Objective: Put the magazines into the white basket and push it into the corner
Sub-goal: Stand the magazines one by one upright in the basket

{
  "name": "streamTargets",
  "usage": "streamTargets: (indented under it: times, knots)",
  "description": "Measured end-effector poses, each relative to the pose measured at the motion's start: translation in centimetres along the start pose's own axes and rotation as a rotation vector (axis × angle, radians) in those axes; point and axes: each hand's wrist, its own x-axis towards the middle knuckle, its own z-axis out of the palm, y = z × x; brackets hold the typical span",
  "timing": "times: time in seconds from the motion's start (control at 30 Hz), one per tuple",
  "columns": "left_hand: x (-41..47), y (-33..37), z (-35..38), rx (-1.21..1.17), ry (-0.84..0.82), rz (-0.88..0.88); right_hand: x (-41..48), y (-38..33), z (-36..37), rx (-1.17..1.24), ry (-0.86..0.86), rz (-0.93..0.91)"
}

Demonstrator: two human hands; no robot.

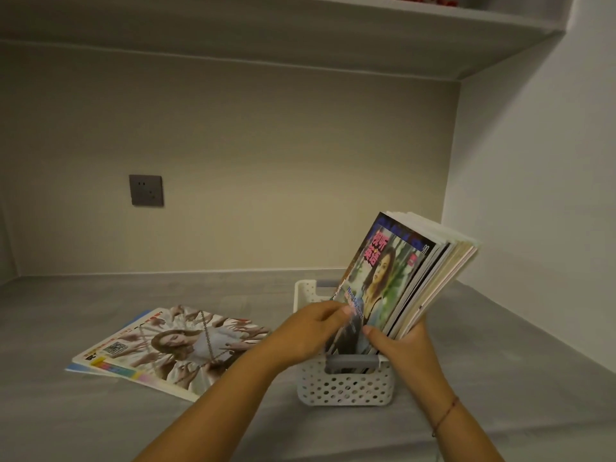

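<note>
The white basket (pixel 346 388) is standing on the grey counter (pixel 100 421), and a stack of magazines (pixel 410 271) is standing on end inside it, with its upper part leaning out to the right of the basket. Both hands are working close together at the basket's mouth. The left hand (pixel 316 328) is pinching the left edge of the front cover. The right hand (pixel 403 345) is clamping the lower right of the stack, thumb on the cover and fingers wrapped behind. The step in hand appears to be seating this stack. Doing it well is calling for the stack to be brought upright, so that all lower edges are dropping inside the rim together. The back pages are fanning loosely above the basket's right side and are likely to crease if forced. Loose magazines (pixel 166 345) are lying flat to the left of the basket, apart from it, so loading is not yet complete. The corner (pixel 450 161) is lying behind and to the right of the basket. The counter towards it is showing no obstacle, though the stack is hiding part of that path. The shelf (pixel 300 35) is overhanging well above the basket.
</note>
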Motion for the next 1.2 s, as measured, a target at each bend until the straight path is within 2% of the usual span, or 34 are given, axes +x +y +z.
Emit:
streamTargets:
  times: [0.1, 0.17, 0.23, 0.3, 0.4, 0.53, 0.83, 1.0, 1.07, 1.2]
  knots:
    - [-0.7, -2.4, -2.1, 0.044, 0.345, 0.004, 0.0, 0.3, -0.1, -0.007, 0.012, 0.044]
    - [-1.7, -5.4, -4.4, 0.034, 0.614, -0.106, 0.1, 0.5, -0.1, -0.009, 0.019, 0.044]
    - [-3.3, -9.3, -6.8, 0.142, 0.820, -0.364, 0.2, 0.5, 0.0, -0.010, 0.019, 0.044]
    - [-5.4, -13.1, -8.9, 0.330, 0.916, -0.667, 0.2, 0.5, 0.0, -0.001, 0.019, 0.046]
    - [-7.9, -16.7, -10.3, 0.371, 0.920, -0.952, 0.2, 0.5, 0.0, 0.011, 0.015, 0.042]
    - [-8.7, -17.3, -11.1, 0.341, 0.888, -1.073, 0.1, 0.3, 0.0, 0.028, 0.013, 0.039]
    - [-10.9, -17.3, -13.1, 0.276, 0.897, -1.018, 0.1, 0.4, 0.0, 0.024, 0.015, 0.052]
    - [-11.8, -17.2, -13.7, 0.075, 0.958, -0.841, 0.0, 0.3, 0.2, 0.017, 0.032, 0.060]
    - [-11.8, -16.9, -13.8, 0.049, 0.974, -0.846, -0.1, 0.2, 0.2, 0.019, 0.031, 0.061]
    - [-11.8, -16.2, -14.4, 0.126, 0.827, -0.921, -0.2, 0.0, 0.2, 0.019, 0.024, 0.051]
